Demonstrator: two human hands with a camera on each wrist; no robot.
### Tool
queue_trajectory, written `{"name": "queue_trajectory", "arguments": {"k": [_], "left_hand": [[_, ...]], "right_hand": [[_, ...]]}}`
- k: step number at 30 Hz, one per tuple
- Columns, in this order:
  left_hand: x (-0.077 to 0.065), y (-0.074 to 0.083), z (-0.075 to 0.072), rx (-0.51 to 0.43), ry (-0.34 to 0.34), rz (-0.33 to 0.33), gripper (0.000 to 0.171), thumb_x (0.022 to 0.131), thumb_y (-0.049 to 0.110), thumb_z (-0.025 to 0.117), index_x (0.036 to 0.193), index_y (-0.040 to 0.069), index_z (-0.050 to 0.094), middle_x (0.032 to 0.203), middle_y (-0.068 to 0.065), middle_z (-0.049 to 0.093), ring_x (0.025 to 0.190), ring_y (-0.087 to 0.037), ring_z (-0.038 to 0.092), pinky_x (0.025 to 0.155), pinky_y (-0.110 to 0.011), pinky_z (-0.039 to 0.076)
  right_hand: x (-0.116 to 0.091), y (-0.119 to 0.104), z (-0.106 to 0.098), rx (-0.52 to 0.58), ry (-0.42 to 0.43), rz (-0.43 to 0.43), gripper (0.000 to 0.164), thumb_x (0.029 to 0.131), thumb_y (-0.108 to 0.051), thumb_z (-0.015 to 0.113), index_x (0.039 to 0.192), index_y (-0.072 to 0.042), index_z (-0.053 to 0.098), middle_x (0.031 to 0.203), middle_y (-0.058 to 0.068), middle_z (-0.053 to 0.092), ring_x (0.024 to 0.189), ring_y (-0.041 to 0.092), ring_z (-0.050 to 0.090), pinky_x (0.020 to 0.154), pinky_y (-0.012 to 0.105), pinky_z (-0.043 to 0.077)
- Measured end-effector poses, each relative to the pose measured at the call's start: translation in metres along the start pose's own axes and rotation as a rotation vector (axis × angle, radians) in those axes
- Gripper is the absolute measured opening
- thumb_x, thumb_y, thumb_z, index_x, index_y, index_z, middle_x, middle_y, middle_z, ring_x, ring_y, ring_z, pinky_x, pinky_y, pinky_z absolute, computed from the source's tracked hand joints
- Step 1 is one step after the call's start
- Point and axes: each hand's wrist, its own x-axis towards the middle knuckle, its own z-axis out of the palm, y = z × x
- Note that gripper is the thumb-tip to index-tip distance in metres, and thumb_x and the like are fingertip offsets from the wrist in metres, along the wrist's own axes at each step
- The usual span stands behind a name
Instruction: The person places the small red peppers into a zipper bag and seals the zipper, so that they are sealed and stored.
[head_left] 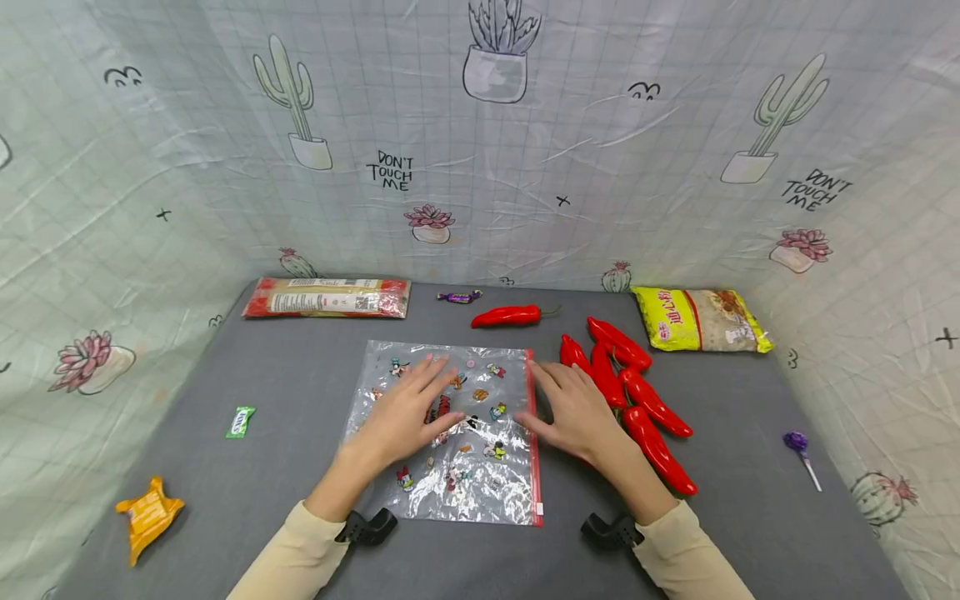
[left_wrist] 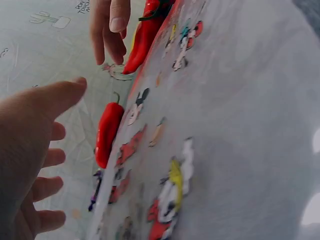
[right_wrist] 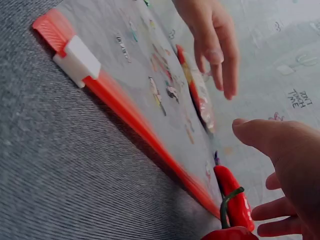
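A clear zip bag (head_left: 495,492) printed with cartoon figures lies flat on the grey table, its red zip strip (head_left: 536,471) along the right side. The white slider (right_wrist: 77,60) sits near the strip's front end. Over the bag's middle, my left hand (head_left: 405,412) hovers with relaxed, spread fingers and holds nothing. My right hand (head_left: 577,408) is just above the zip strip, likewise empty, its fingers loosely extended. Several red chili peppers (head_left: 656,404) lie in a cluster right beside it. One more red pepper (head_left: 506,316) lies behind the bag.
At the back lie a long red-and-clear package (head_left: 326,298), a purple-wrapped candy (head_left: 460,297) and a yellow food bag (head_left: 701,320). A green candy (head_left: 240,422) and an orange packet (head_left: 150,518) are at left, a purple lollipop (head_left: 797,442) at right. Printed cloth (head_left: 525,167) surrounds the table.
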Motion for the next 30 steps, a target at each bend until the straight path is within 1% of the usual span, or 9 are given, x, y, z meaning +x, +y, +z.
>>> {"name": "queue_trajectory", "arguments": {"k": [2,5,8,15,20,24,30], "left_hand": [[-0.002,0.0,0.005,-0.021,-0.002,0.004,0.066,0.088,0.057,0.053,0.14,0.017,0.045,0.15,-0.008,0.038,0.139,-0.034,0.033,0.111,-0.054,0.033],[-0.004,0.0,0.011,-0.054,-0.024,0.0,0.064,0.087,0.054,0.058,0.138,0.016,0.048,0.148,-0.007,0.041,0.138,-0.034,0.035,0.11,-0.053,0.035],[-0.006,0.0,0.016,-0.059,-0.05,-0.006,0.063,0.086,0.052,0.06,0.137,0.016,0.049,0.146,-0.007,0.043,0.137,-0.033,0.037,0.109,-0.052,0.037],[-0.008,-0.002,0.023,-0.083,-0.082,-0.004,0.056,0.088,0.046,0.061,0.135,0.015,0.052,0.145,-0.007,0.045,0.136,-0.034,0.038,0.111,-0.052,0.034],[-0.009,-0.001,0.026,-0.09,-0.074,-0.013,0.048,0.089,0.042,0.061,0.129,0.015,0.058,0.143,-0.007,0.048,0.135,-0.035,0.039,0.111,-0.054,0.033],[-0.01,0.0,0.028,-0.079,-0.05,-0.001,0.043,0.089,0.041,0.061,0.124,0.016,0.063,0.138,-0.007,0.053,0.133,-0.038,0.04,0.11,-0.056,0.033],[-0.011,-0.001,0.029,-0.067,-0.002,0.027,0.038,0.088,0.039,0.063,0.119,0.017,0.066,0.133,-0.007,0.057,0.13,-0.039,0.044,0.107,-0.058,0.036]], "right_hand": [[-0.001,-0.001,0.003,0.0,-0.004,-0.003,0.084,0.081,-0.068,0.052,0.144,-0.015,0.037,0.134,0.008,0.052,0.126,0.027,0.047,0.113,0.049,0.032],[-0.003,-0.003,0.006,-0.003,-0.009,-0.01,0.083,0.08,-0.068,0.053,0.142,-0.015,0.04,0.129,0.008,0.056,0.122,0.026,0.05,0.113,0.049,0.032],[-0.004,-0.004,0.009,-0.018,-0.014,-0.018,0.082,0.079,-0.068,0.055,0.14,-0.014,0.043,0.126,0.008,0.059,0.119,0.027,0.052,0.112,0.05,0.032],[-0.003,-0.004,0.013,-0.046,-0.025,-0.024,0.084,0.079,-0.069,0.055,0.14,-0.013,0.045,0.122,0.009,0.062,0.116,0.027,0.055,0.113,0.049,0.032],[-0.003,-0.005,0.012,-0.026,-0.03,-0.023,0.081,0.079,-0.066,0.058,0.138,-0.012,0.046,0.122,0.01,0.062,0.116,0.028,0.055,0.113,0.049,0.033],[-0.003,-0.004,0.013,0.011,-0.033,-0.021,0.076,0.079,-0.062,0.061,0.135,-0.012,0.05,0.122,0.009,0.062,0.116,0.027,0.055,0.113,0.047,0.034],[-0.003,-0.001,0.016,0.099,-0.021,-0.019,0.061,0.08,-0.053,0.066,0.123,-0.012,0.059,0.118,0.006,0.063,0.111,0.024,0.056,0.102,0.043,0.044]]}}
